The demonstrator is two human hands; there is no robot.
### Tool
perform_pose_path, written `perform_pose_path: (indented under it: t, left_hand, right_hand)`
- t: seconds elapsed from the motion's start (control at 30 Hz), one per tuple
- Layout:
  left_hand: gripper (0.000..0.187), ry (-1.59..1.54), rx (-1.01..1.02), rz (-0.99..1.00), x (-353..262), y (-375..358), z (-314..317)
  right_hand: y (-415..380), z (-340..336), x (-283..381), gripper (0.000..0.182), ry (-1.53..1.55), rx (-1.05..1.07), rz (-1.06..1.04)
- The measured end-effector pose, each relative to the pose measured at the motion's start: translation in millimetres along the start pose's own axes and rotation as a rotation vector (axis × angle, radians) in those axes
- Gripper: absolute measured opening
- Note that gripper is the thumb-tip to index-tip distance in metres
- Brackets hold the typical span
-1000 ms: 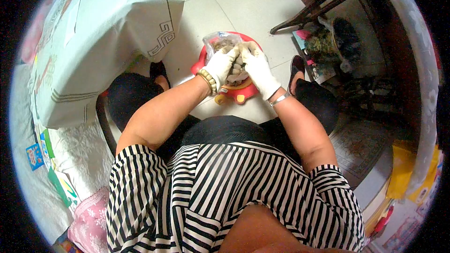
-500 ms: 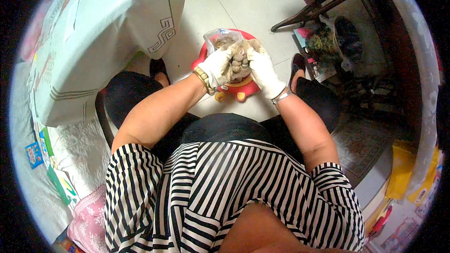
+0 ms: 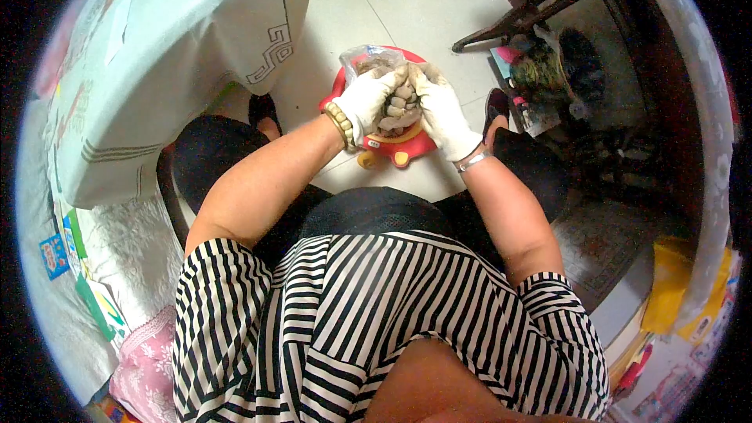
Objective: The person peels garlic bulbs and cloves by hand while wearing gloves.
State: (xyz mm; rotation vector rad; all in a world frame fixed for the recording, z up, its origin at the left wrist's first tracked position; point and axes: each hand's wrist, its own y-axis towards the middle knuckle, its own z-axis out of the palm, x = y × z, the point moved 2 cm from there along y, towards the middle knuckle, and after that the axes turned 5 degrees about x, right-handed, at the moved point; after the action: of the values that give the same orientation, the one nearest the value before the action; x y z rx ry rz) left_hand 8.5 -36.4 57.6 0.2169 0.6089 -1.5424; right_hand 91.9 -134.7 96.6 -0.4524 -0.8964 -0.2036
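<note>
Over a low red stool-like piece with yellow parts [image 3: 413,149], my two hands meet in white, soiled gloves. My left hand [image 3: 368,104], with a beaded bracelet at the wrist, has its fingers closed at the left side of a greyish-brown lumpy clump [image 3: 401,102]. My right hand [image 3: 445,113], a silver bangle below it, pinches at the clump's upper right side. Rounded, pebble-like lumps show between the gloves; what they are made of I cannot tell. Just behind the left glove sits a clear plastic bag [image 3: 368,55], with brownish stuff beside it.
A table under a pale patterned cloth [image 3: 172,70] stands at the left. Light floor tiles [image 3: 368,0] lie ahead. On the right are a dark wooden chair leg [image 3: 493,31], a low shelf with assorted items [image 3: 540,78] and a yellow bag [image 3: 674,282].
My left hand has turned slightly, its fingers moving up and over the clump. My right fingers have shifted a little along its top; the clump stays between my hands.
</note>
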Motion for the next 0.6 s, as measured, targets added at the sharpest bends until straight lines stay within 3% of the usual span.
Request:
perform_pose_path:
  t: [0.03,0.1,0.27,0.33,0.6]
  left_hand:
    - [0.023,0.121,-0.154,0.025,-1,-1,2]
    - [0.025,0.087,-0.152,0.014,-1,0,1]
    - [0.028,-0.023,-0.163,-0.027,-2,0,9]
    - [0.026,-0.077,-0.278,0.015,-1,0,14]
    - [0.026,0.191,-0.08,-0.015,0,0,1]
  right_hand:
    - [2,0,-1,0.015,0.0,-0.003,-0.001]
    - [6,1,-2,0.015,0.03,-0.115,-0.048]
    - [4,2,0,0.015,0.052,-0.084,-0.025]
    - [3,2,0,0.016,0.037,-0.103,-0.033]
    - [5,-4,-3,0.019,-0.087,-0.142,-0.025]
